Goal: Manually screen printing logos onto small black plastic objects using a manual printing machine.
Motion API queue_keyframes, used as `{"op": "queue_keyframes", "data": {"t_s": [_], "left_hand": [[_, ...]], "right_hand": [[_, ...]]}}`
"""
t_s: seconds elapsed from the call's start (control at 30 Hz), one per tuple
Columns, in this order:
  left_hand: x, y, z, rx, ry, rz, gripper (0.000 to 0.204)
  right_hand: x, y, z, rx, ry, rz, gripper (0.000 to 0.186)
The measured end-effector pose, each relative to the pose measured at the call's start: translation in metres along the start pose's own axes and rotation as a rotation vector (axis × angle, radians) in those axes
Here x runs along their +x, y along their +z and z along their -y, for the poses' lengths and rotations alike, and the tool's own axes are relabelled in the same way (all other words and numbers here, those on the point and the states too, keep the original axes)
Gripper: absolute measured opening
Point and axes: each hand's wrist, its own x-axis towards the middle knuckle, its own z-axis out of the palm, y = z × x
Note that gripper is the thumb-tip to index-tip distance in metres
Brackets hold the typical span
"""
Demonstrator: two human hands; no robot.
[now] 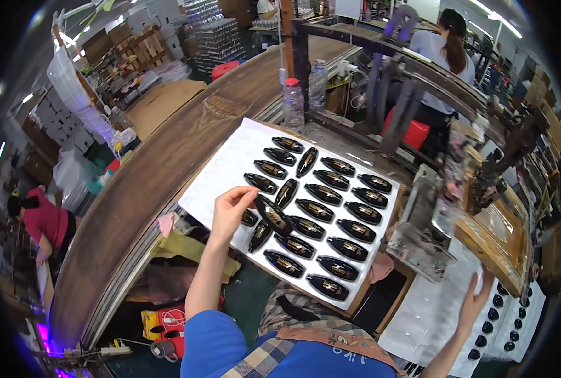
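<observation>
Between the thumb and fingers of my left hand (231,214) is the end of a glossy black elongated piece with gold print (273,215). It is tilted above a white tray (214,179) where several pieces of the same kind lie in rows, a few turned crosswise. My right hand (477,295) is out to the right, fingers apart and nothing visible in them. Close to it is a second white tray (413,321) with small black pieces (487,327) along its right side.
A printing machine with a wood-framed screen (498,236) and a stained metal fixture (419,242) stands at the right. Past the first tray run a curved brown conveyor belt (148,151) and a red-capped bottle (293,104). Other people work at the far left and behind the machine.
</observation>
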Motion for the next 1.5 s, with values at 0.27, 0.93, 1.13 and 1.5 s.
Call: {"op": "queue_keyframes", "data": {"t_s": [0.27, 0.93, 1.13, 1.5], "left_hand": [[-0.024, -0.118, 0.06, 0.19, 0.004, -0.289, 0.016], [0.024, 0.105, -0.014, 0.504, 0.483, 0.186, 0.014], [0.049, 0.244, 0.004, 0.434, 0.874, 0.54, 0.021], [0.093, 0.254, -0.03, -0.233, 0.405, 0.768, 0.021]], "right_hand": [[-0.098, -0.11, -0.241, -0.92, 0.473, 0.024, 0.048], [-0.084, -0.105, -0.175, 0.011, 0.263, -0.101, 0.036], [-0.013, -0.035, 0.001, 0.256, 0.084, 0.11, 0.037], [0.031, 0.016, 0.094, 0.257, -0.255, 0.2, 0.029]]}}
